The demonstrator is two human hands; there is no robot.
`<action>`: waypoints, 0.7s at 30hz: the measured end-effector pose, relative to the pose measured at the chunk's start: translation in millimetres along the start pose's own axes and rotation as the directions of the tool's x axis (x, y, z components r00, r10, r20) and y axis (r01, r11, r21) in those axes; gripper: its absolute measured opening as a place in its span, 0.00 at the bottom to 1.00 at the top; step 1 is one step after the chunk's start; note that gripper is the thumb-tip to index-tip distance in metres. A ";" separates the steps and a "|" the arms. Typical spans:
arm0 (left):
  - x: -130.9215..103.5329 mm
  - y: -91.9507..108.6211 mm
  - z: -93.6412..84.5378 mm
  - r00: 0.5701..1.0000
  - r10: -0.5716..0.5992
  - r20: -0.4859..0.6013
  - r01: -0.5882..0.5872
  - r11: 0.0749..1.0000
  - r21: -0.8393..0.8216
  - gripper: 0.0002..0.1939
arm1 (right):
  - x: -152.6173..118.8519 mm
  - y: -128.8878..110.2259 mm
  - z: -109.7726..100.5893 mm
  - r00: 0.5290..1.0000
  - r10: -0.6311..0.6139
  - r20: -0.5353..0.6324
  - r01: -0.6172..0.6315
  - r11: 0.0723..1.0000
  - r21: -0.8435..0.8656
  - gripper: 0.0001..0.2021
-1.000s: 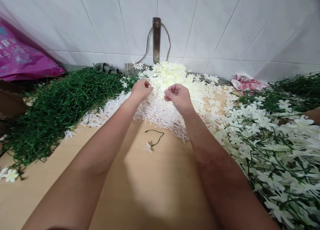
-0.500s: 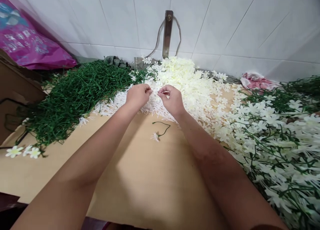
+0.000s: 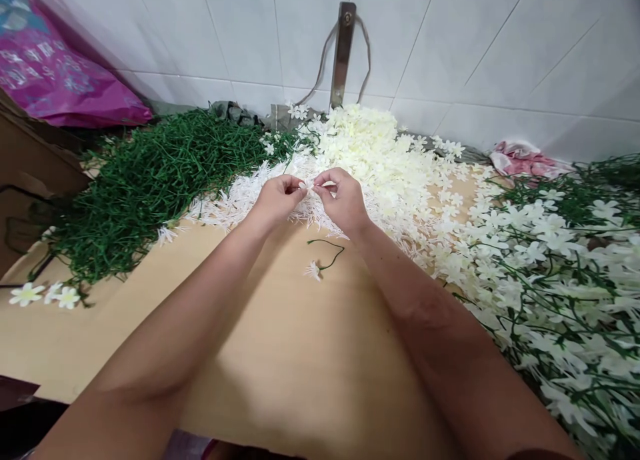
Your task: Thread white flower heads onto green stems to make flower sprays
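Observation:
My left hand [image 3: 281, 197] and my right hand [image 3: 342, 197] meet fingertip to fingertip over the front of a heap of white thin-petalled pieces [image 3: 240, 192]. Both are closed in a pinch around something small and whitish between them, too small to make out. Behind them rises a pile of cream-yellow blossoms [image 3: 367, 137]. Closer to me, a curved green stem [image 3: 334, 255] with a white fringed flower [image 3: 313, 271] at its end lies on the tan board [image 3: 280, 353].
Green stems [image 3: 170, 167] are heaped at the left, near a pink bag [image 3: 75, 87] and a cardboard box [image 3: 30, 173]. Stemmed white flowers [image 3: 540, 280] cover the right side. A metal bar [image 3: 343, 53] leans against the tiled wall; a red-and-white cloth [image 3: 525, 160] lies at the back right.
My hands have come together, their fingertips now nearly touching. My left hand has turned, and its thumb shows more. The whole view has shifted slightly.

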State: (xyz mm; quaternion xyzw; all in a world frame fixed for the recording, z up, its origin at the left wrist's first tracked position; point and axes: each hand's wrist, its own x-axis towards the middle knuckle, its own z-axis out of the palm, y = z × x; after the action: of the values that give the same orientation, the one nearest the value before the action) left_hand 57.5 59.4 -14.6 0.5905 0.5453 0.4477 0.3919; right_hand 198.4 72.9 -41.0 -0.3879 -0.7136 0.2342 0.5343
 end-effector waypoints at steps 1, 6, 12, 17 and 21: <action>-0.3 -0.9 -0.2 1.000 0.003 0.000 -0.003 1.000 -0.018 0.03 | -0.6 -0.4 0.4 1.000 0.001 -0.002 -0.001 1.000 0.001 0.03; 0.2 -1.8 0.9 1.000 0.016 -0.021 -0.017 0.999 -0.031 0.07 | -2.5 -2.7 0.9 1.000 0.009 0.010 -0.009 0.999 -0.041 0.03; 0.1 -0.6 0.5 0.999 -0.004 0.035 0.007 0.995 -0.100 0.08 | -4.3 -3.8 1.7 1.000 -0.001 0.031 0.003 0.996 -0.088 0.04; -0.3 0.5 -2.0 0.998 0.001 0.065 0.009 0.989 -0.149 0.08 | -3.9 -5.2 2.6 0.996 0.074 0.053 -0.074 0.997 -0.006 0.04; -1.3 3.5 -3.8 0.994 0.062 0.089 -0.046 0.985 -0.166 0.09 | 1.2 -5.5 2.5 0.968 0.217 0.123 -0.241 0.942 0.234 0.04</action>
State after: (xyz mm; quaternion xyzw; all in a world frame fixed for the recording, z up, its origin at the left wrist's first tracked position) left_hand 54.9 57.6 -10.3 0.5912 0.4714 0.4732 0.4521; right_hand 194.3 70.9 -37.0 -0.3873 -0.6536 0.3998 0.5129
